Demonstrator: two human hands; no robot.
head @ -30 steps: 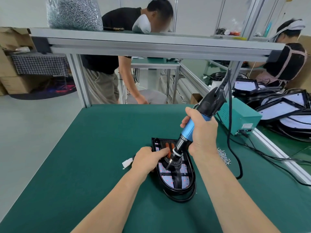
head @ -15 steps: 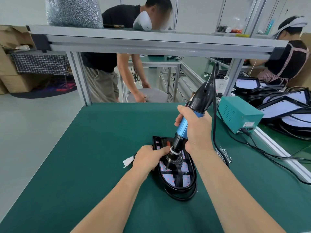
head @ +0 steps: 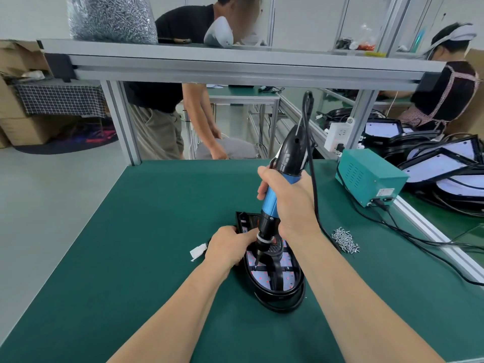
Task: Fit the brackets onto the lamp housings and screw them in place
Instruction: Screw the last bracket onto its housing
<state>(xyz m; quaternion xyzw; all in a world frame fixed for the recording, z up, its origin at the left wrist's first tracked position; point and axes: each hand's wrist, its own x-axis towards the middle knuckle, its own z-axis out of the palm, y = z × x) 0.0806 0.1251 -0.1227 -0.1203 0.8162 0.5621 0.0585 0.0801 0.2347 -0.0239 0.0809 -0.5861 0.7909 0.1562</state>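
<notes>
While the right hand (head: 290, 205) wraps all its fingers tightly round the blue barrel of the electric screwdriver (head: 270, 203), the tool stands nearly upright in the centre of the frame. Its black top leans a little toward the upper right, and its bit points down onto the pale, red-dotted inner panel of the lamp housing (head: 281, 301). The housing is a black, rounded shell lying open side up on the green mat (head: 125, 244), just below centre. A black bracket (head: 278, 279) runs along the middle of it, just right of the bit; whether the bit meets a screw is too small to tell. The left hand (head: 227, 244) grips the housing's left edge, fingers curled over the rim and fingertips close beside the screwdriver's metal collar. A white connector (head: 198, 251) lies on the mat just left of that hand. The tool's black cord (head: 305, 108) rises from its top and drops past the right wrist. A small pile of loose screws (head: 345, 240) sits on the mat right of the right forearm, apart from the housing. Further right a green power box (head: 369, 176) stands at the mat's edge, with a stack of black housings (head: 445, 169) beyond it. A clear bag of screws (head: 110, 19) rests on the shelf (head: 235, 61) at upper left. A person in black (head: 167, 74) bends at top centre, and another person (head: 450, 82) is at upper right.
</notes>
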